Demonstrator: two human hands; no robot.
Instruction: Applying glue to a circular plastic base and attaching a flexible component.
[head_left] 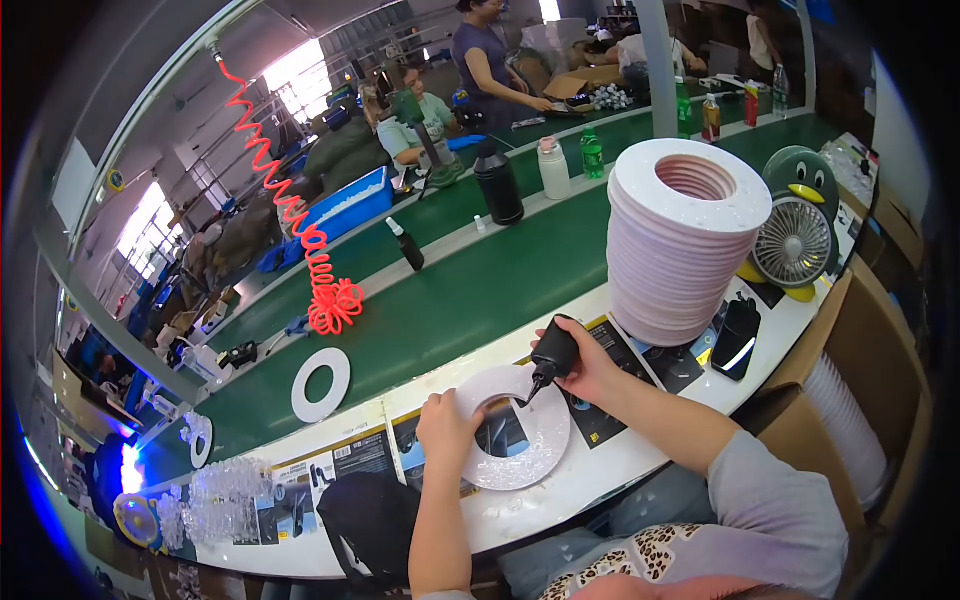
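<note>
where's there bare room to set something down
Widest bare patch: the green belt between the red coiled hose and the tall ring stack. The white bench is crowded: clear plastic parts left, a white ring at the left hand midway, stack, penguin fan and phone right.

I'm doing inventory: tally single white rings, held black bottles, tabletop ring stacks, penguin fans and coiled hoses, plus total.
Single white rings: 3
Held black bottle: 1
Tabletop ring stack: 1
Penguin fan: 1
Coiled hose: 1
Total: 7
</note>
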